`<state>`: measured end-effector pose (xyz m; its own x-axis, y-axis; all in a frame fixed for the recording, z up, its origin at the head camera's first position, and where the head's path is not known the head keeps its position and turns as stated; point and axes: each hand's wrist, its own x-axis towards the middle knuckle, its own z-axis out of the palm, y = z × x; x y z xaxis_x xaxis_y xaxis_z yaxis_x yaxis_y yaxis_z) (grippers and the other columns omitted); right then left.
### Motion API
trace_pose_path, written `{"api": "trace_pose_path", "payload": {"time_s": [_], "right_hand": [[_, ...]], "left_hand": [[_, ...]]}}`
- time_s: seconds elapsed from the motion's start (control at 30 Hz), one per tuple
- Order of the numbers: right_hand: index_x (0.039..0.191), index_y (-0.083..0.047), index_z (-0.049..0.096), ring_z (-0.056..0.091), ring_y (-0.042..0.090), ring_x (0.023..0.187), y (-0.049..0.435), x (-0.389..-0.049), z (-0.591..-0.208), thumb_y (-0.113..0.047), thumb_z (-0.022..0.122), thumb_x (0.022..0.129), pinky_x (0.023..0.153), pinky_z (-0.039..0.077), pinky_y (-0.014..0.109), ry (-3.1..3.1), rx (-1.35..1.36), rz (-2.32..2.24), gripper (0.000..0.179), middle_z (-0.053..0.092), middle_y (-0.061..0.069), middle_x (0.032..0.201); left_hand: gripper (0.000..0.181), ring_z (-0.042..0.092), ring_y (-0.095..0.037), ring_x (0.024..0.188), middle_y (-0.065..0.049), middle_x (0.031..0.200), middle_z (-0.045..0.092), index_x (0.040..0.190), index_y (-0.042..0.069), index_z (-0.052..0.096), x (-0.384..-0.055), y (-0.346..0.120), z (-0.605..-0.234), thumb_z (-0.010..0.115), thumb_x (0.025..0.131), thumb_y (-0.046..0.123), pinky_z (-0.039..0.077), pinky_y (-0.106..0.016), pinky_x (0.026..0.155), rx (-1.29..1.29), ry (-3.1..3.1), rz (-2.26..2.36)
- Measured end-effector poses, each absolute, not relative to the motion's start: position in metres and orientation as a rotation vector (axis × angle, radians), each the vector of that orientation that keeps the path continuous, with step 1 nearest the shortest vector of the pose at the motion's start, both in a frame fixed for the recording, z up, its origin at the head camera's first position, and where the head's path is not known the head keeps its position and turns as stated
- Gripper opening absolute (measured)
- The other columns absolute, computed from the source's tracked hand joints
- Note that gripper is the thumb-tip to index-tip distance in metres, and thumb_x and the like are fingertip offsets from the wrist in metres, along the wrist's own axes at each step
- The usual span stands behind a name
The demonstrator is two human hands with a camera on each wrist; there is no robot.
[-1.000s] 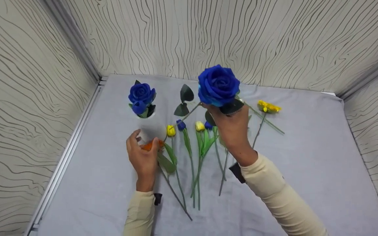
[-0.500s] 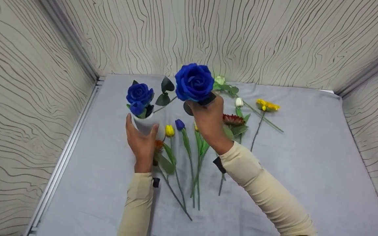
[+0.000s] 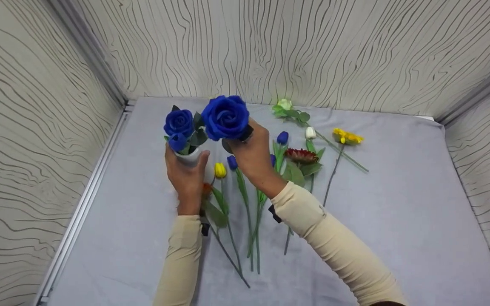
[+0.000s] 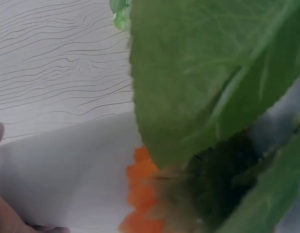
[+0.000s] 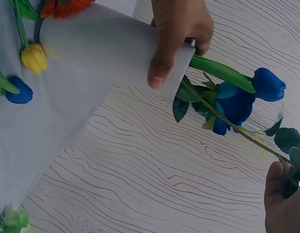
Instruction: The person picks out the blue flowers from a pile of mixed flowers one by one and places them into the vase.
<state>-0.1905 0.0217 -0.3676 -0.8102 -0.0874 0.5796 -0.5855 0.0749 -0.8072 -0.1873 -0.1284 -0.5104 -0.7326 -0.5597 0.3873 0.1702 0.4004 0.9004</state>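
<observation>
Where the left hand (image 3: pixel 184 178) is placed: a smooth white cylindrical vase (image 5: pixel 111 53) is gripped near its rim, with the thumb on one side and fingers bent round the other.
Flowers in the vase: a dark-blue layered rose (image 3: pixel 179 122) and a smaller, closed blue tulip (image 5: pixel 269 85) are crowded together with green leaves at the mouth.
Right hand (image 3: pixel 251 155): the thin stem of a large, full-petalled royal-blue rose (image 3: pixel 226 117) is pinched between thumb and fingers below the bloom.
Royal-blue rose's place: it is held just beside the vase's flowers, its stem slanted to the mouth; how far the tip is inside cannot be told.
Beside the vase: an orange-petalled flower (image 3: pixel 207 190) is partly hidden by the left hand.
Pale grey cloth (image 3: pixel 398 212): a yellow tulip (image 3: pixel 220 170), a dark-red flower (image 3: pixel 302 156) and a white tulip (image 3: pixel 310 133) are laid out.
</observation>
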Motion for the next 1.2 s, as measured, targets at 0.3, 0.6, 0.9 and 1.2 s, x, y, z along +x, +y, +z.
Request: {"api": "trace_pose_path", "payload": {"time_s": [0.3, 0.6, 0.9, 1.2], "right_hand": [[0.099, 0.002, 0.066, 0.059, 0.02, 0.082, 0.003, -0.198, -0.379, 0.009, 0.061, 0.084, 0.078, 0.044, 0.03, -2.129, 0.736, 1.647, 0.018, 0.065, 0.011, 0.089], [0.09, -0.003, 0.062, 0.051, 0.016, 0.072, -0.009, -0.208, -0.392, 0.005, 0.06, 0.085, 0.069, 0.04, 0.027, -2.299, 0.697, 1.615, 0.01, 0.05, 0.001, 0.073], [0.078, -0.007, 0.053, 0.05, 0.012, 0.057, -0.015, -0.218, -0.412, 0.005, 0.057, 0.085, 0.053, 0.041, 0.024, -2.367, 0.684, 1.651, 0.014, 0.047, 0.0, 0.067], [0.073, -0.01, 0.05, 0.042, 0.011, 0.058, -0.024, -0.229, -0.421, 0.004, 0.057, 0.085, 0.058, 0.035, 0.024, -2.407, 0.666, 1.53, 0.02, 0.041, -0.003, 0.066]], "left_hand": [[0.086, 0.05, -0.017, 0.12, -0.007, 0.138, 0.049, 0.147, 0.011, 0.038, -0.191, -0.132, -0.52, 0.083, 0.077, 0.03, 0.038, -0.036, 0.104, 0.266, -1.911, -1.235], [0.084, 0.052, -0.016, 0.12, -0.006, 0.138, 0.051, 0.146, 0.011, 0.039, -0.192, -0.134, -0.521, 0.08, 0.078, 0.038, 0.04, -0.036, 0.103, 0.285, -1.944, -1.2], [0.078, 0.054, -0.018, 0.117, -0.008, 0.133, 0.053, 0.144, 0.01, 0.04, -0.191, -0.131, -0.525, 0.079, 0.079, 0.031, 0.043, -0.04, 0.1, 0.278, -1.965, -1.197], [0.076, 0.054, -0.018, 0.118, -0.007, 0.133, 0.055, 0.14, 0.006, 0.046, -0.195, -0.133, -0.528, 0.082, 0.076, 0.025, 0.044, -0.04, 0.098, 0.252, -1.909, -1.236]]}}
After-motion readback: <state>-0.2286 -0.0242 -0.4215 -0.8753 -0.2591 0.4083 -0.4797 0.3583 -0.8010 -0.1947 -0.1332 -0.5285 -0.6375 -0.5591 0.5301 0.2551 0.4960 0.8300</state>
